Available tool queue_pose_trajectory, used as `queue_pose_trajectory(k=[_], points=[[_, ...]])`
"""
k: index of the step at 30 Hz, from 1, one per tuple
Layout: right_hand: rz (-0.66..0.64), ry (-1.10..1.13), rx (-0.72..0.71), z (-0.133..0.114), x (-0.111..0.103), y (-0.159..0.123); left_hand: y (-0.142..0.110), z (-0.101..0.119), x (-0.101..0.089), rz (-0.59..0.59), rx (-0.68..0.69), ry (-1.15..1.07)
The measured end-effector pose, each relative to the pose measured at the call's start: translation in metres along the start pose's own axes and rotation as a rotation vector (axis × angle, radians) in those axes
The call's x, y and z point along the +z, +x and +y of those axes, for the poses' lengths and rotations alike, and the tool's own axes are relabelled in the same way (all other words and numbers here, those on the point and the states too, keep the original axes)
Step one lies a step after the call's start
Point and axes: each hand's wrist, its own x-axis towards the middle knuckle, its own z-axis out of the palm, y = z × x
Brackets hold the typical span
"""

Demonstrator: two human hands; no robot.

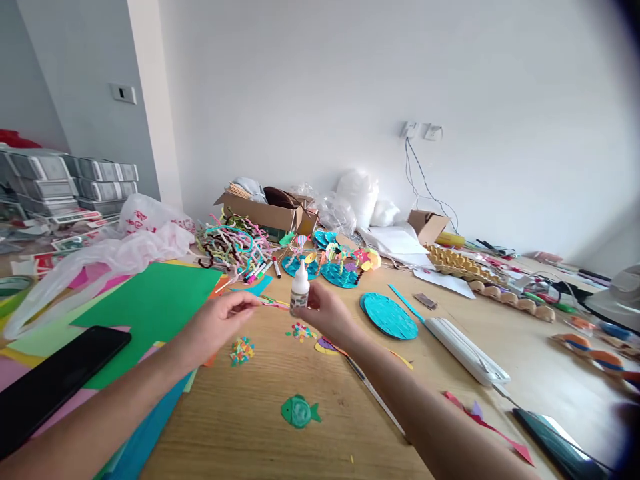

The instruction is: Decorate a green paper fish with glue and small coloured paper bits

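Observation:
A small white glue bottle (300,287) stands upright in my right hand (330,310), its pointed nozzle facing up. My left hand (223,327) is to the left of it, thumb and fingers pinched together; whatever may be between them is too small to make out. Thin coloured strips (274,303) lie just past those fingertips. Nearer to me on the wooden table rests a green paper fish (299,411) with a shiny, wet-looking patch on its body. Two little heaps of paper bits, one squarish (242,351) and one of round dots (301,331), sit below my hands.
Coloured paper sheets (160,307) and a black phone (65,373) cover the left side. Blue ovals (389,316), a white power strip (467,350) and a paintbrush (375,395) lie to the right. Pipe cleaners (235,247) and a cardboard box (265,210) are at the back.

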Motion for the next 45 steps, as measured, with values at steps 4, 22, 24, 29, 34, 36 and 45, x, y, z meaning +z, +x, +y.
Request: queue_pose_trajectory(k=[4, 22, 24, 29, 34, 36, 45], points=[[0.072, -0.106, 0.085, 0.018, 0.016, 0.057, -0.015, -0.038, -0.018, 0.068, 0.048, 0.209], [-0.019, -0.426, 0.254, 0.045, 0.045, 0.108, -0.03, -0.08, -0.002, -0.031, 0.246, 0.389], [0.0, -0.433, 0.216, 0.035, 0.032, 0.093, -0.031, -0.08, -0.001, -0.082, 0.233, 0.388], [-0.015, -0.374, 0.08, 0.011, 0.005, 0.013, -0.032, -0.08, -0.002, -0.22, 0.184, 0.381], [-0.063, -0.267, -0.101, 0.005, -0.002, -0.075, -0.03, -0.074, -0.006, -0.338, 0.116, 0.419], [-0.043, -0.269, -0.187, 0.013, -0.005, -0.095, -0.029, -0.069, -0.007, -0.376, 0.091, 0.448], [0.153, -0.222, -0.221, 0.045, -0.018, -0.114, -0.02, -0.058, -0.007, -0.509, 0.02, 0.549]])
